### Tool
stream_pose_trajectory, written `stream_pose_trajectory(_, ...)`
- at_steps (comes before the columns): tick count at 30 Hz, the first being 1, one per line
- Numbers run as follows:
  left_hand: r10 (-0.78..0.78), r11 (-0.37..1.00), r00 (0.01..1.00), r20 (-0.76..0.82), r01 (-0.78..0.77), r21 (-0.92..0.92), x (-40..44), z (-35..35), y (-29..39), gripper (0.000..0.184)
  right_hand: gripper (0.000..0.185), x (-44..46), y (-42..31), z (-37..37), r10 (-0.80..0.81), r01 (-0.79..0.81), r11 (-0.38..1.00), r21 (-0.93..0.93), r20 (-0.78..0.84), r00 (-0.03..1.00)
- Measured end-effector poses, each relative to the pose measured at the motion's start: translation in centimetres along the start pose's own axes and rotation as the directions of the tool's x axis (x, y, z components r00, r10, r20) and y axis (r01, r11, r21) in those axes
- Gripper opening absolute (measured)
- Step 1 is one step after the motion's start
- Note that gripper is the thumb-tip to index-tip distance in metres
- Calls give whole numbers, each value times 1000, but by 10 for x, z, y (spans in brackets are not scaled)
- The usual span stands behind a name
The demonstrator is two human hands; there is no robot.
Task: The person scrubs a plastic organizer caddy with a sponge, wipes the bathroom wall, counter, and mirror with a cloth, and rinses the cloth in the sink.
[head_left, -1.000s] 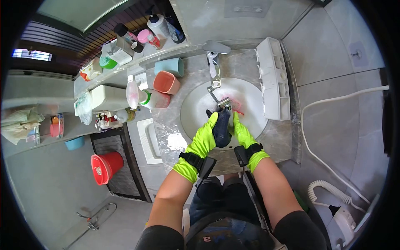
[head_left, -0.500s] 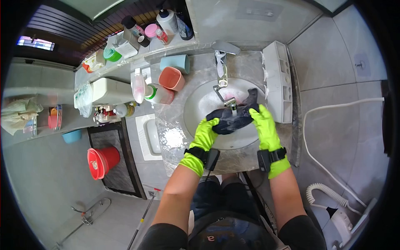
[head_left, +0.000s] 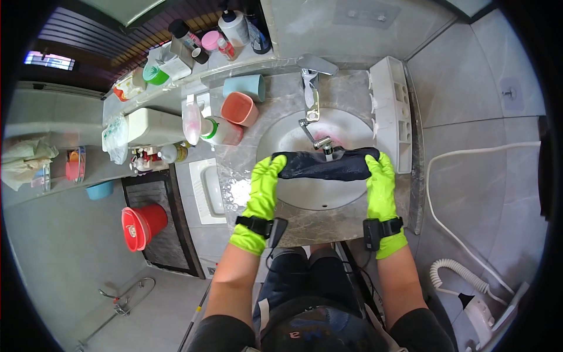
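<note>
A dark wet cloth (head_left: 326, 166) is stretched level across the white sink basin (head_left: 305, 198), right under the spout of the faucet (head_left: 322, 141). In a yellow-green glove, my left hand (head_left: 269, 173) pinches the cloth's left end over the basin's left rim. My right hand (head_left: 380, 171), gloved the same way, grips the other end at the right rim. Behind the cloth, something pink (head_left: 335, 142) lies in the basin, partly hidden by the faucet and cloth.
Left of the basin stand a pink cup (head_left: 239, 109), a blue cup (head_left: 245, 88) and a spray bottle (head_left: 223, 131). A white rack (head_left: 389, 117) borders the basin's right side. A red bucket (head_left: 144, 226) sits at the lower left.
The cloth, bunched up at first, is now spread out straight between my hands. My hands have moved apart, the left one outward to the left since the last earlier frame.
</note>
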State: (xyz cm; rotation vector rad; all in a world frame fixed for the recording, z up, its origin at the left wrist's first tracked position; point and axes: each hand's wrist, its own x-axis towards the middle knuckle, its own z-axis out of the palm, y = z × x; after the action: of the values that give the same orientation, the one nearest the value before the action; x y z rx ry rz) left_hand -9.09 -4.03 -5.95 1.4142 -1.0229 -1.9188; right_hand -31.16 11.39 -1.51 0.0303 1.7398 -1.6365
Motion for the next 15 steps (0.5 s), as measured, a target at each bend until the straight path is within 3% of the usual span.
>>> stream_pose_trajectory(2,177,968,982,-62,-162,190,-17,-16,23,19,12,9,33,14,-72,68,997,-34,-133,989)
stream_pose_trajectory(3,193,968,981,-27,-185,168,-22,-22,32,22,14,11,47,18,-52,51,999,-14,-165,985)
stream_pose_trajectory(5,205,967,978,31,-207,149,-34,-32,51,26,14,20,61,23,-13,18,999,48,-99,995)
stream_pose_trajectory(6,231,959,973,-22,-224,173,-39,-30,56,31,14,28,74,23,-11,16,995,95,-58,998)
stream_pose_trajectory(8,290,919,957,22,-285,272,-49,-24,68,32,11,24,63,24,-32,33,996,83,-10,999)
stream_pose_trajectory(11,270,963,962,38,-269,-34,-43,-19,64,31,14,19,35,31,-63,64,992,108,-20,998)
stream_pose_trajectory(15,-26,993,999,-23,23,-117,-17,-32,30,30,27,9,-4,16,-188,175,958,229,38,981)
